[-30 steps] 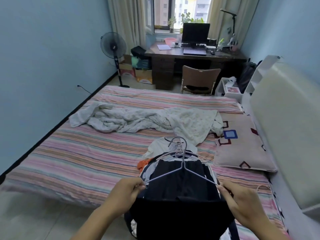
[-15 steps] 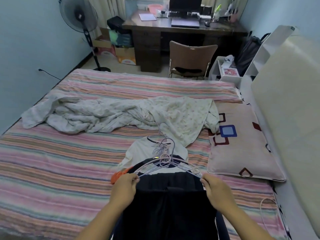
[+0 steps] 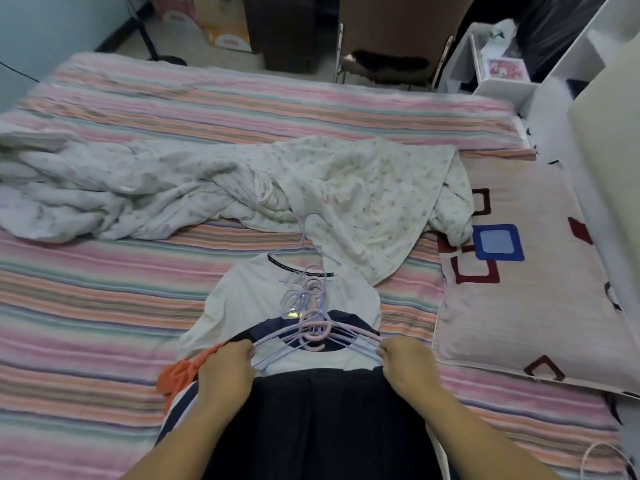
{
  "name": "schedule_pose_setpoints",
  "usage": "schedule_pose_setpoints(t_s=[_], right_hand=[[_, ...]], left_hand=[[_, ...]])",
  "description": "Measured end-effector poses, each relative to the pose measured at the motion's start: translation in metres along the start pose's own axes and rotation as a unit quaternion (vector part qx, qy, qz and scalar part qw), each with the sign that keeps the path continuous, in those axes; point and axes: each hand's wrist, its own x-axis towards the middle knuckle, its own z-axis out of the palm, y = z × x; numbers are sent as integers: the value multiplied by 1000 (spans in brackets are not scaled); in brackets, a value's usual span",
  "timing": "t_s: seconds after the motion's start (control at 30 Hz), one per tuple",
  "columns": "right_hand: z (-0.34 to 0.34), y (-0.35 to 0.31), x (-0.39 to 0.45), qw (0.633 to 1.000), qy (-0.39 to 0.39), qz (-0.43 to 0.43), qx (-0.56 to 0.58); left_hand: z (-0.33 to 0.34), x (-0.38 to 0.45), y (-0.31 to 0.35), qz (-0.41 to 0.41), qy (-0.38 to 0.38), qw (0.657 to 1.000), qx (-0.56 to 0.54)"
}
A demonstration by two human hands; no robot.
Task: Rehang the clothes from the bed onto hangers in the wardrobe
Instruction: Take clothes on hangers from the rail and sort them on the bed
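Observation:
A stack of clothes lies on the striped bed (image 3: pixel 104 327) in front of me. On top is a dark garment (image 3: pixel 322 417) on a pale lilac hanger (image 3: pixel 313 332). Beneath it show a white shirt (image 3: pixel 249 299) with a black-trimmed collar and an orange garment (image 3: pixel 176 375) at the left. Several more hanger hooks (image 3: pixel 304 292) bunch above the dark garment. My left hand (image 3: pixel 225 372) grips the left end of the hanger bundle. My right hand (image 3: pixel 408 368) grips its right end.
A crumpled white blanket (image 3: pixel 214 188) sprawls across the bed beyond the clothes. A patterned pillow (image 3: pixel 530 282) lies at the right beside the padded headboard (image 3: pixel 613 140). A chair (image 3: pixel 391 39), boxes and a fan base (image 3: pixel 166 58) stand past the far bed edge.
The view has tilted down and moved closer to the bed. The hanger with the dark garment has gone down onto the clothes pile, both hands still holding its ends.

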Motion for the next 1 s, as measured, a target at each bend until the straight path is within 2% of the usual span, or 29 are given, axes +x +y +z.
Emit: schedule_pose_setpoints(t_s=[0.13,0.33,0.43,0.57,0.77,1.0], right_hand=[[33,8,33,998,-45,-5,-39],[56,7,49,997,-51,7,-52],[48,2,45,996,-69,23,-51],[10,-11,35,996,-77,18,-46],[-56,-50,-11,995,-72,-52,-46],[-148,-134,-120,990,-56,-132,-15]], left_hand=[[44,24,0,-33,-48,997,-42],[72,42,-9,32,-118,992,26],[53,39,2,30,-121,989,77],[17,33,16,36,-100,993,41],[-55,-12,38,91,-155,983,20],[-162,-114,14,114,-174,978,23]])
